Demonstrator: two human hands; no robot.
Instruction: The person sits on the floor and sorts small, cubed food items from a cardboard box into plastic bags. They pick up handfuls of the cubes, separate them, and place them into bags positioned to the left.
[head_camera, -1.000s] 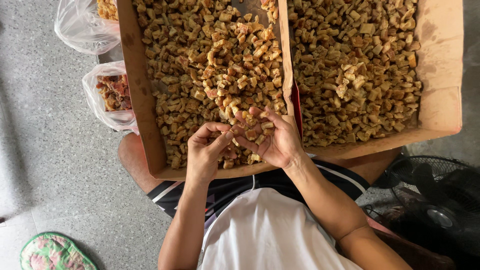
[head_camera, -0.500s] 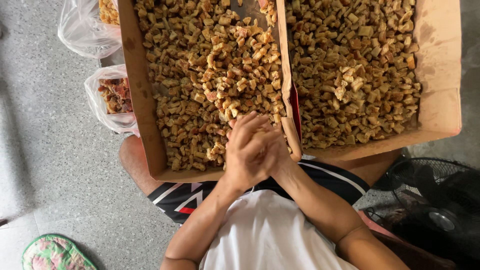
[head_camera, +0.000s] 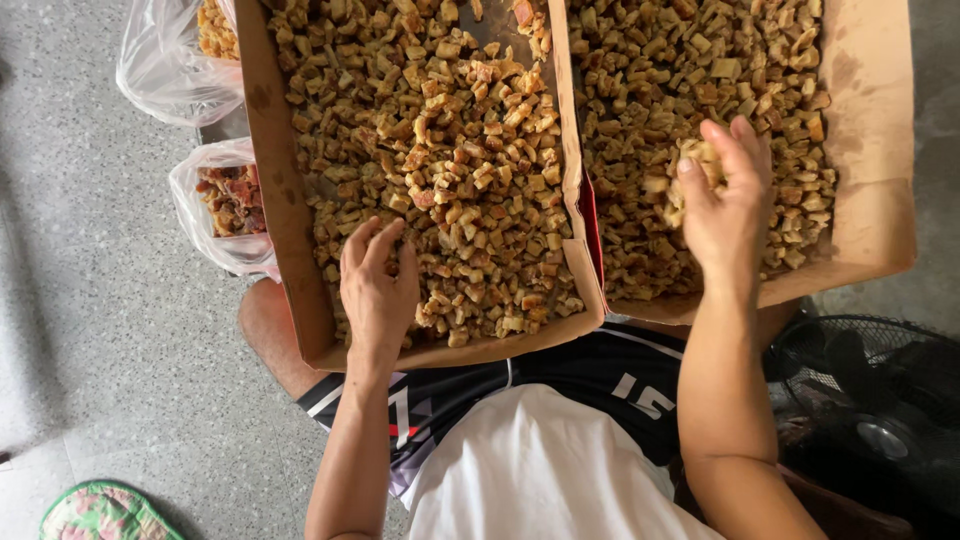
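Note:
Two brown cardboard boxes rest on my lap, both filled with small tan and brown dried chunks. My left hand (head_camera: 378, 290) lies palm down, fingers together, on the pieces in the near corner of the left box (head_camera: 268, 160). Over the right box (head_camera: 870, 150) my right hand (head_camera: 725, 200) is cupped around a small clump of pale chunks (head_camera: 690, 165), held just above the pile.
Two clear plastic bags with darker pieces sit on the grey floor left of the boxes, one near (head_camera: 225, 205) and one farther (head_camera: 175, 60). A black fan (head_camera: 870, 420) stands at the lower right. A green patterned slipper (head_camera: 100, 512) lies at the lower left.
Both hands were pressed together over the near edge of the left box. They have parted: the right hand moved over the right box with chunks, the left hand dropped onto the left pile.

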